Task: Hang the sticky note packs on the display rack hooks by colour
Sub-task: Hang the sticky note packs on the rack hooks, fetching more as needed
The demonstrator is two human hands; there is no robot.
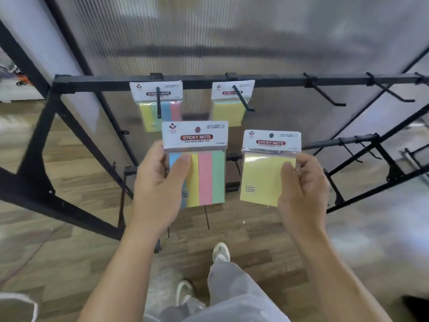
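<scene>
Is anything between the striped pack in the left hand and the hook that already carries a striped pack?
Nothing visible. The striped pack in the left hand sits below that hook, whose tip is bare; the hung pack lies further back on it.

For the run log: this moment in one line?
left hand: holds multicolour pack | right hand: holds yellow pack | rack: hung multicolour pack, hung yellow pack | other top hooks: bare

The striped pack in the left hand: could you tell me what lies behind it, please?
A hung striped pack peeks above it, on a hook; its lower right corner is covered.
</scene>
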